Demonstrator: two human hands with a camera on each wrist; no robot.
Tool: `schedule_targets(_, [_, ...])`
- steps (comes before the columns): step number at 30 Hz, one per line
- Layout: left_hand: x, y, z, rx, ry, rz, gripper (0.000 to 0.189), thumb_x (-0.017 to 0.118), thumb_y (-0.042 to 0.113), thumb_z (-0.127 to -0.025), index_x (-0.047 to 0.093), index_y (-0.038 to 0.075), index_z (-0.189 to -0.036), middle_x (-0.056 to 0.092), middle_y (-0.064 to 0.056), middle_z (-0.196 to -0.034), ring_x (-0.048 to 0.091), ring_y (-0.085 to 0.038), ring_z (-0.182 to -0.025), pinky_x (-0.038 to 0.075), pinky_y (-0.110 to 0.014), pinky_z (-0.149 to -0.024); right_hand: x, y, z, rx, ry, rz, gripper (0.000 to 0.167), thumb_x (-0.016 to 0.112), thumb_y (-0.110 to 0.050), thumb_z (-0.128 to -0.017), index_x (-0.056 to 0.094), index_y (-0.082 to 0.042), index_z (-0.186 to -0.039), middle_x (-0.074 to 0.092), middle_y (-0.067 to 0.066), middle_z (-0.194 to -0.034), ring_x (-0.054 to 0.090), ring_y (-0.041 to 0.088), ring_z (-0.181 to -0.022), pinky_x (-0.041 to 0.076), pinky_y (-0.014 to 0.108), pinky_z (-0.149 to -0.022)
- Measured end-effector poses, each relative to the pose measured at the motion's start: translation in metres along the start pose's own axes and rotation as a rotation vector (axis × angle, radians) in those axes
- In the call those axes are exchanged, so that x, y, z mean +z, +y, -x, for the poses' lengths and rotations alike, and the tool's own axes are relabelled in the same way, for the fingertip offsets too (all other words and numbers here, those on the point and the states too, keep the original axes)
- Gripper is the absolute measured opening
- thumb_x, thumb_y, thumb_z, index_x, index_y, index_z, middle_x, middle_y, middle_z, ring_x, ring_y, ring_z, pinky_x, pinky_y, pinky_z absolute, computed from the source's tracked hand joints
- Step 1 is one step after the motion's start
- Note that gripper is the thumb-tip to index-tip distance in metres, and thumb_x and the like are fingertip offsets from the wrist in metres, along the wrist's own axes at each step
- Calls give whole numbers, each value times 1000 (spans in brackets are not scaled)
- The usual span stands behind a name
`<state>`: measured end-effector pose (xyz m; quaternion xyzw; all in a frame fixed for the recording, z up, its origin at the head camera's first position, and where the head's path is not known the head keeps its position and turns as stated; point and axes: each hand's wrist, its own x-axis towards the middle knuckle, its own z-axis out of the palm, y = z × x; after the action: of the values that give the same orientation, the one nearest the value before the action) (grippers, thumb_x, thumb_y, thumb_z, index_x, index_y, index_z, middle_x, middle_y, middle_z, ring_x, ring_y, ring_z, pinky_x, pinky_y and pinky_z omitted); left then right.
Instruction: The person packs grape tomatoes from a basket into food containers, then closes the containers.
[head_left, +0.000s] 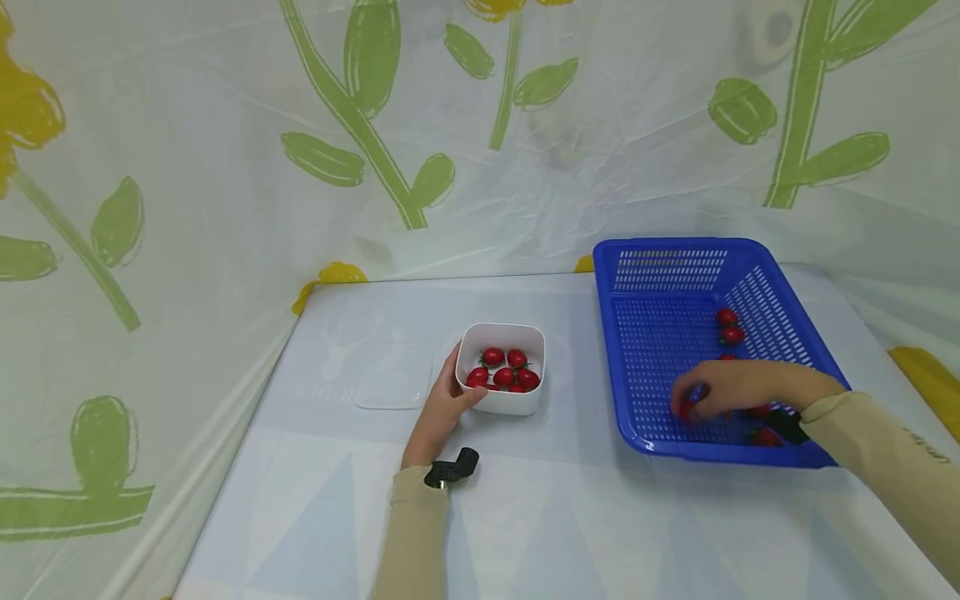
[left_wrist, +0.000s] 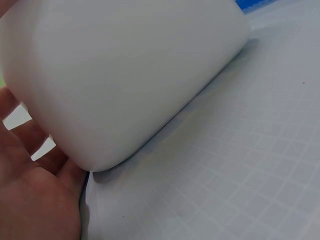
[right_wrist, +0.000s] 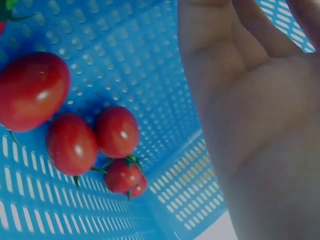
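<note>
My left hand (head_left: 441,408) grips a white square container (head_left: 508,404) at its left side, thumb over the near rim. Inside the container lie several red cherry tomatoes (head_left: 504,377). In the left wrist view the container wall (left_wrist: 125,75) fills the upper part, with the fingers of that hand (left_wrist: 35,195) against its side. Down in the blue basket (head_left: 611,350), my right hand (head_left: 731,385) pinches a cherry tomato (head_left: 686,408), partly hidden by the fingers. More tomatoes (right_wrist: 72,144) lie along the basket's side in the right wrist view, beside my palm (right_wrist: 265,115).
A translucent square lid (head_left: 393,379) lies flat on the table, left of the container. The basket's slotted walls rise around my right hand. A floral plastic sheet (head_left: 480,217) hangs behind the table (head_left: 495,517).
</note>
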<state>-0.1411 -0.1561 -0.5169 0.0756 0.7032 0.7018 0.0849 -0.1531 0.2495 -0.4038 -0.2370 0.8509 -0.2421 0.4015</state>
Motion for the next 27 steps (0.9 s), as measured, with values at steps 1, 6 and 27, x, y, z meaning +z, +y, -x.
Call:
schedule_targets(1, [0,0,0,0,0,0,74,64,20,-82,22,41,-137,27,13,-139,29,-13,-127,34,-37,-97,-2,0,1,-28,8,-1,19,60,-14,-82,61,-12,-101,57,2,-94,53,17,-73,49,31,-59])
schedule_targets(6, [0,1,-1,8,4,-12,74,65,22,-81,22,42,-137,29,12,-139,31,-14,-126,36,-37,-96,-7,-3,7,-64,93,10,25,57,-23,-86,59,-11,-108,57,2,-94,53,18,-77,50,32,-61])
schedule_targets(27, [3,0,0,6,11,4,74,64,18,-82,22,40,-138,28,11,-140,31,-14,-126,35,-36,-96,-5,-46,21,-197,612,24,33,57,-26,-87,52,-23,-120,51,4,-118,54,26,-102,51,34,-75])
